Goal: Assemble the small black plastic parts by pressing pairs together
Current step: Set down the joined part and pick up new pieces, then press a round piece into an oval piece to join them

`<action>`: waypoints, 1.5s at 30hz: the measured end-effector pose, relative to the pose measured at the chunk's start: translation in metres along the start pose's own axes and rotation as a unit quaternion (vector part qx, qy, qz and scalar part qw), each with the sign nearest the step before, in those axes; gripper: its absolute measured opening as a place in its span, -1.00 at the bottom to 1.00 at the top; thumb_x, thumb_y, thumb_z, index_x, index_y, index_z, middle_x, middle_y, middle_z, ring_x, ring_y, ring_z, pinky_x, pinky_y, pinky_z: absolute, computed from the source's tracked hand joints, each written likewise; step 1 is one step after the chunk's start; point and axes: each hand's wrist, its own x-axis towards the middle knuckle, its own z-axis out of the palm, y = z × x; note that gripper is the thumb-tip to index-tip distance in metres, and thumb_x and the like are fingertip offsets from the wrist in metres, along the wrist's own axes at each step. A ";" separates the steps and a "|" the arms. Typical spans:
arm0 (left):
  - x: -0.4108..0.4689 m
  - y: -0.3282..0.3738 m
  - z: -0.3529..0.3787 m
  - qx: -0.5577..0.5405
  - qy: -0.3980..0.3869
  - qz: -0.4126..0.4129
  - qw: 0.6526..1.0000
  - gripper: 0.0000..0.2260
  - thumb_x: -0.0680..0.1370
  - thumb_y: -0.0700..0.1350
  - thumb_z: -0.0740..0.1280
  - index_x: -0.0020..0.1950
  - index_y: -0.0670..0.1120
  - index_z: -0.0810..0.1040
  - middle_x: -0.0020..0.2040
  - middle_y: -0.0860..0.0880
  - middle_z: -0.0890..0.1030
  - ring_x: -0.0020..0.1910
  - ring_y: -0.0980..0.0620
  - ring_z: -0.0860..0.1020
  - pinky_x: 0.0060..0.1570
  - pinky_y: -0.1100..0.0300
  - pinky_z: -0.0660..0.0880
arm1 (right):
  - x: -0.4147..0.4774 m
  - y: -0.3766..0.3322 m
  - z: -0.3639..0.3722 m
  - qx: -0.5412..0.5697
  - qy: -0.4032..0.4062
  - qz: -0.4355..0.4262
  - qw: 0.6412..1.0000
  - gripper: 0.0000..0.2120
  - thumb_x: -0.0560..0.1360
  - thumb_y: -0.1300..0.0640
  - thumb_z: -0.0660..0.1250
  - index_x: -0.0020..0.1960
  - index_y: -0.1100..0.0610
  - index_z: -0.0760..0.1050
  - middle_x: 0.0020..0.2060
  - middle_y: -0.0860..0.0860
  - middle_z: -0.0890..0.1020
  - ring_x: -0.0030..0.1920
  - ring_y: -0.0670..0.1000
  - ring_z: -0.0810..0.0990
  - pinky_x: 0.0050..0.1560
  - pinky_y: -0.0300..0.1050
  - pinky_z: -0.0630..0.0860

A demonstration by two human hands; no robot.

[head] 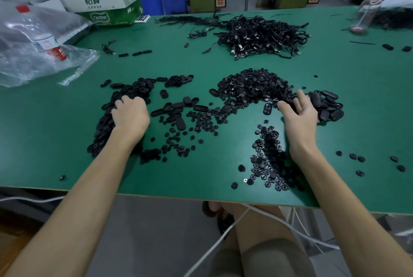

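Small black plastic parts lie in heaps on the green table (223,62). An oval-part pile (136,85) spreads at the left, and my left hand (130,113) rests on it with fingers curled down, the tips hidden. A mound of small round parts (252,86) sits in the middle. My right hand (300,115) reaches with spread, lightly bent fingers into a second oval-part pile (329,107) at the right and grips nothing I can see. More round parts (270,160) lie scattered near the front edge beside my right forearm.
A heap of black cables (261,35) lies at the back. A cardboard box (107,6), clear plastic bags (26,57) and a bottle (50,45) crowd the back left. Another clear bottle (366,15) stands back right. Loose parts (357,158) dot the right front.
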 end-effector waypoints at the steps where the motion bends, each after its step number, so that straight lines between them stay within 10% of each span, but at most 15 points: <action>1: 0.000 -0.003 0.003 0.002 0.010 0.004 1.000 -0.72 0.66 -0.31 0.29 -0.22 -0.16 0.35 0.21 -0.34 0.46 0.25 -0.35 0.39 0.27 -0.25 0.36 | 0.000 -0.001 0.000 -0.006 -0.003 -0.001 1.000 -0.39 0.62 0.09 0.35 0.62 0.01 0.25 0.66 -0.03 0.12 0.16 -0.37 0.38 0.08 -0.48 0.33; 7: -0.003 -0.004 0.011 0.017 0.087 0.017 0.996 -0.71 0.59 -0.41 0.25 -0.28 -0.17 0.34 0.04 -0.31 0.51 0.15 -0.32 0.42 0.23 -0.24 0.33 | 0.001 -0.002 -0.003 0.022 0.010 -0.012 1.000 -0.53 0.61 0.18 0.33 0.50 0.05 0.42 0.52 0.00 0.41 0.34 -0.21 0.43 0.30 -0.23 0.49; 12: 0.001 0.010 0.010 -0.119 0.151 0.042 0.980 -0.85 0.70 -0.28 0.20 0.18 -0.32 0.50 0.12 -0.30 0.56 0.06 -0.25 0.54 0.06 -0.10 0.49 | 0.001 0.002 -0.002 0.011 0.028 -0.012 0.999 -0.60 0.60 0.22 0.29 0.43 0.09 0.47 0.45 0.06 0.49 0.31 -0.20 0.48 0.33 -0.11 0.54; 16: -0.017 0.043 0.005 -0.332 0.043 0.109 0.936 -0.91 0.70 -0.14 0.27 0.15 -0.14 0.45 -0.02 -0.12 0.63 -0.19 0.02 0.64 -0.31 0.21 0.56 | 0.004 0.005 -0.005 0.010 0.046 -0.013 0.999 -0.56 0.60 0.24 0.26 0.47 0.11 0.44 0.42 0.08 0.52 0.32 -0.19 0.52 -0.08 -0.38 0.58; 19: -0.030 0.068 0.007 -0.368 -0.032 0.180 0.912 -0.93 0.68 -0.11 0.33 0.08 -0.07 0.45 -0.13 -0.07 0.65 -0.35 0.15 0.62 -0.37 0.28 0.55 | 0.001 0.002 -0.005 0.006 0.043 -0.012 0.999 -0.48 0.61 0.26 0.25 0.56 0.10 0.34 0.60 0.07 0.27 0.45 -0.10 0.45 0.32 -0.06 0.56; 25: -0.048 0.096 0.010 -0.281 0.009 0.304 0.910 -0.82 0.65 -0.25 0.24 0.09 -0.02 0.58 0.03 -0.03 0.48 -0.20 0.00 0.51 -0.09 0.06 0.49 | -0.003 -0.003 -0.003 -0.001 0.005 -0.032 0.999 -0.58 0.62 0.27 0.27 0.47 0.09 0.47 0.61 -0.01 0.26 0.36 -0.11 0.53 0.35 0.04 0.56; 30: -0.050 0.101 0.016 -0.174 -0.008 0.312 0.934 -0.87 0.69 -0.09 0.28 0.14 -0.05 0.61 0.05 0.00 0.44 -0.22 0.05 0.48 -0.07 0.00 0.53 | -0.001 0.001 -0.002 -0.007 -0.010 -0.044 0.999 -0.67 0.61 0.26 0.29 0.35 0.09 0.56 0.32 0.02 0.61 0.26 -0.16 0.60 0.01 -0.38 0.57; 35: -0.051 0.102 0.019 -0.131 0.001 0.333 0.934 -0.85 0.65 -0.03 0.38 0.15 -0.06 0.62 0.06 0.01 0.42 -0.11 -0.03 0.51 -0.03 0.01 0.53 | -0.002 0.001 -0.001 -0.003 -0.028 -0.030 0.999 -0.76 0.62 0.25 0.31 0.24 0.07 0.61 0.16 0.01 0.68 0.18 -0.07 0.66 0.21 0.00 0.64; 45: -0.061 0.118 0.019 -0.288 0.046 0.281 0.914 -0.83 0.68 -0.01 0.33 0.07 -0.07 0.65 0.01 0.00 0.52 -0.09 -0.01 0.55 0.00 0.10 0.47 | -0.008 -0.004 0.003 -0.075 -0.073 -0.103 0.989 -0.83 0.59 0.24 0.35 0.10 0.10 0.68 -0.02 -0.08 0.73 0.01 -0.11 0.67 0.13 -0.14 0.61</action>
